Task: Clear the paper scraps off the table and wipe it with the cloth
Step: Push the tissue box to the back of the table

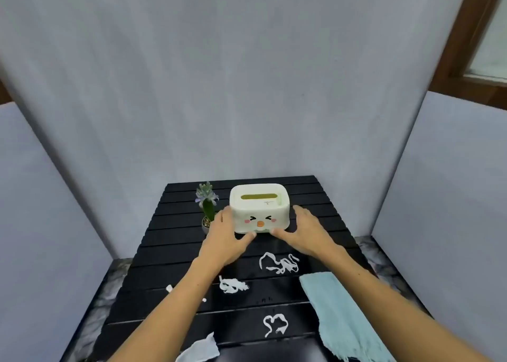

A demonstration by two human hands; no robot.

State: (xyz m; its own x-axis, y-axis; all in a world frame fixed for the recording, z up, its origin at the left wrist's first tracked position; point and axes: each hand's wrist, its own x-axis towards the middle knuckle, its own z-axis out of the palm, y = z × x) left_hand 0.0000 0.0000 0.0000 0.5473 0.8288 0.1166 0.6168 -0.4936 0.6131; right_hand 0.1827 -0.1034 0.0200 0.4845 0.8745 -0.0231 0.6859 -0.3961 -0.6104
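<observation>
Left hand [225, 236], right hand [303, 231]: grip holding white tissue box [259, 208] by sides; slot contents unclear.

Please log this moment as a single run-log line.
hands: both on tissue box | paper scraps: on table | cloth: untouched

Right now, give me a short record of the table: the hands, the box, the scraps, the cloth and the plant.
left hand: on the left side of the cream plastic tissue box with a cartoon face
right hand: on the box's right side
grip: box between both hands; lifted or resting, cannot tell
white paper scraps: scattered on the black slatted table, nearer than the box
light blue cloth: flat at the right edge, untouched
small potted plant: left of the box
</observation>
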